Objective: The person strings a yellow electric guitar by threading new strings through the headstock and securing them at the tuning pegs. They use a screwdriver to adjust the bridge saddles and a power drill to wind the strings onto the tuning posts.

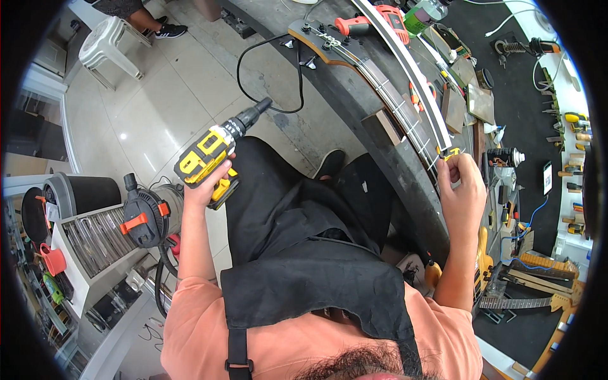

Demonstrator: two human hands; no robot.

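My left hand (204, 186) is wrapped round the grip of a yellow and black cordless drill (206, 151), held above the floor left of my lap. A black attachment (254, 113) sits at its front, tilted up and to the right. A guitar neck (394, 104) with strings lies along the workbench, its headstock (324, 43) and tuners at the far end. My right hand (465, 185) is over the strings with thumb and fingers pinched together. Just beyond the fingertips is a small yellow and black piece (449, 152); whether they grip it or a string is unclear.
A wooden block (384, 126) sits beside the neck. A long white strip (415, 79) arches over the bench. Behind are a red power tool (386, 22) and a green bottle (423, 16). A black cable (239, 69) loops off the bench edge. A vacuum (144, 218) stands left.
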